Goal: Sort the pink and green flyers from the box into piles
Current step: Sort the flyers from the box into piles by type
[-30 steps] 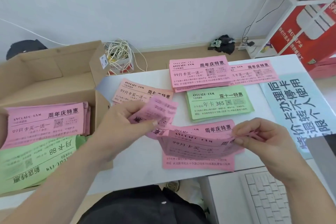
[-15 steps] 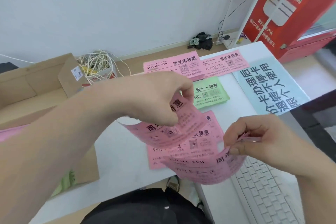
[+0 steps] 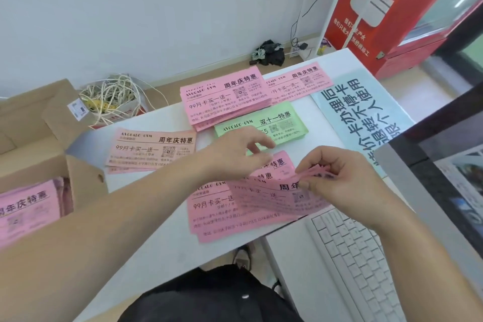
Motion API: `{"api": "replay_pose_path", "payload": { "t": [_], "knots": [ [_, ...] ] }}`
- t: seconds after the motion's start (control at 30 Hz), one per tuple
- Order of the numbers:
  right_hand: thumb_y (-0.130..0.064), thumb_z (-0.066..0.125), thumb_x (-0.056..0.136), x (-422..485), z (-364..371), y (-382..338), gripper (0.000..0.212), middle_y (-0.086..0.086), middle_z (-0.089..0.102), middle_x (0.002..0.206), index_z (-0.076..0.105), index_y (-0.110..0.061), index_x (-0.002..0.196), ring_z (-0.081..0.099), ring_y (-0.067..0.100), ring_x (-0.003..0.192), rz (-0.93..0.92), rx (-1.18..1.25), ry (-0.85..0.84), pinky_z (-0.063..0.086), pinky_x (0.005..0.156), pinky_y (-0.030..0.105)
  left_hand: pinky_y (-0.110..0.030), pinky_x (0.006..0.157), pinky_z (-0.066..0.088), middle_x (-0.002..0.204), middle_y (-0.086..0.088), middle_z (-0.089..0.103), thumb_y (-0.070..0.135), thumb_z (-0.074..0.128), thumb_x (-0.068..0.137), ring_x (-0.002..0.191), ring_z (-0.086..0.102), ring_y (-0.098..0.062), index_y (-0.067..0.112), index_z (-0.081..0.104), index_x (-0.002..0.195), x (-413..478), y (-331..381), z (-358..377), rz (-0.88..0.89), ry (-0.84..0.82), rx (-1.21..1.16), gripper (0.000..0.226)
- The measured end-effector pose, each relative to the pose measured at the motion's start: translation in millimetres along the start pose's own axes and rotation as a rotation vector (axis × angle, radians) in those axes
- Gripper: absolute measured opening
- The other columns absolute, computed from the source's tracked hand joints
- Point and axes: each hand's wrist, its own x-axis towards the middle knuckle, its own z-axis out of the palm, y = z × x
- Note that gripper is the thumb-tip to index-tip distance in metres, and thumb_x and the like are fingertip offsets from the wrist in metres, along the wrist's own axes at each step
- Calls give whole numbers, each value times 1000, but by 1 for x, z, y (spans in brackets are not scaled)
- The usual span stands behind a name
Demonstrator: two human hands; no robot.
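Right hand (image 3: 339,183): thumb and forefinger pinch a bunch of pink flyers (image 3: 266,198) at its right end.
Left hand (image 3: 232,157): fingers loosely bent and apart, holding nothing, above the near pink pile (image 3: 222,219).
Green pile (image 3: 287,123): just beyond on the table (image 3: 146,204).
Box (image 3: 83,178): left, with pink flyers inside.

The person wears black clothes (image 3: 198,303) (with one tiny white dot); the left hand (image 3: 235,155) and right hand (image 3: 338,181) are bare.
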Motion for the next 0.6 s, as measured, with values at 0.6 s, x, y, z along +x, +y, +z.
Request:
{"api": "replay_pose_path", "payload": {
  "t": [0.6],
  "knots": [
    [-22, 78, 82, 10, 82, 14, 57, 22, 72, 122, 63, -4, 134, 69, 43, 114, 317, 847, -40, 55, 98, 62, -61, 84, 58, 89, -11, 79, 22, 78, 93, 87, 76, -32, 10, 66, 84, -104, -9, 20, -266, 364, -766, 19]
  ]
}}
